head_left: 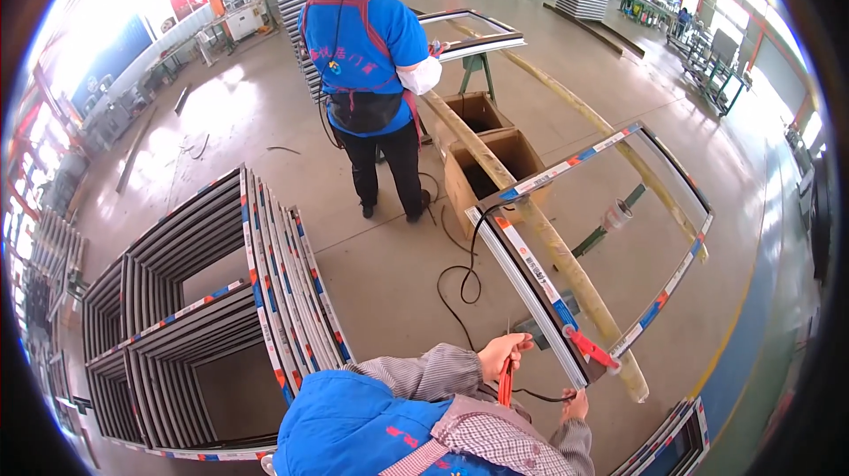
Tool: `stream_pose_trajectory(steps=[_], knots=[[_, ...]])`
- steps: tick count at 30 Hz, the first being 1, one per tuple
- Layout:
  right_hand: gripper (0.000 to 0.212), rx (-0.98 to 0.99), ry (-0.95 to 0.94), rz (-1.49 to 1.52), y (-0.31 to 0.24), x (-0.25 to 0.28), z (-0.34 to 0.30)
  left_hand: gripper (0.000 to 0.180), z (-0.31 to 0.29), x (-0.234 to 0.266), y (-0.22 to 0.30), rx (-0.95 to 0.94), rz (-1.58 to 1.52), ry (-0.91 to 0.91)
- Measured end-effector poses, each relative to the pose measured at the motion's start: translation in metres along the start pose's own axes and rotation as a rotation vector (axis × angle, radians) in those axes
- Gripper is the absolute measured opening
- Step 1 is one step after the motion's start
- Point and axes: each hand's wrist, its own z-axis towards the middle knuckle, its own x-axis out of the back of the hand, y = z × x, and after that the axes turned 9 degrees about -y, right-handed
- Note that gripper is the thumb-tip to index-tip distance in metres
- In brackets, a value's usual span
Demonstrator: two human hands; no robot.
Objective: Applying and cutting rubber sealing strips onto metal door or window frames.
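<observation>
My left hand point(502, 356) is closed around a slim red-handled tool point(505, 384); its exact kind is hard to make out. Beyond it, a window frame point(539, 286) with dark and silver profiles and printed film strips rests across padded rails. My right hand point(576, 406) is pinched at the near corner of this frame, on the end of a thin black strip point(544, 396). More black cord point(471, 273) hangs from the frame's far left corner and loops on the floor. Across the near corner lies a red tool point(591, 348).
Two padded rails point(566, 264) run away from me, with cardboard boxes point(495, 167) beside them. A co-worker in a blue vest point(358, 52) stands ahead at another frame point(469, 30). Stacked frames point(195, 317) stand at left; more frames point(668, 449) are at lower right.
</observation>
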Motion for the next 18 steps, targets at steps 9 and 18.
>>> stream_pose_trajectory(steps=[9, 18], knots=[[0.028, 0.011, 0.031, -0.004, -0.012, -0.011, -0.017, 0.018, 0.003, -0.001, -0.002, 0.007, -0.005, -0.011], [0.030, 0.047, 0.022, 0.049, -0.018, -0.017, -0.025, 0.021, 0.003, 0.001, -0.002, 0.003, -0.012, -0.040]])
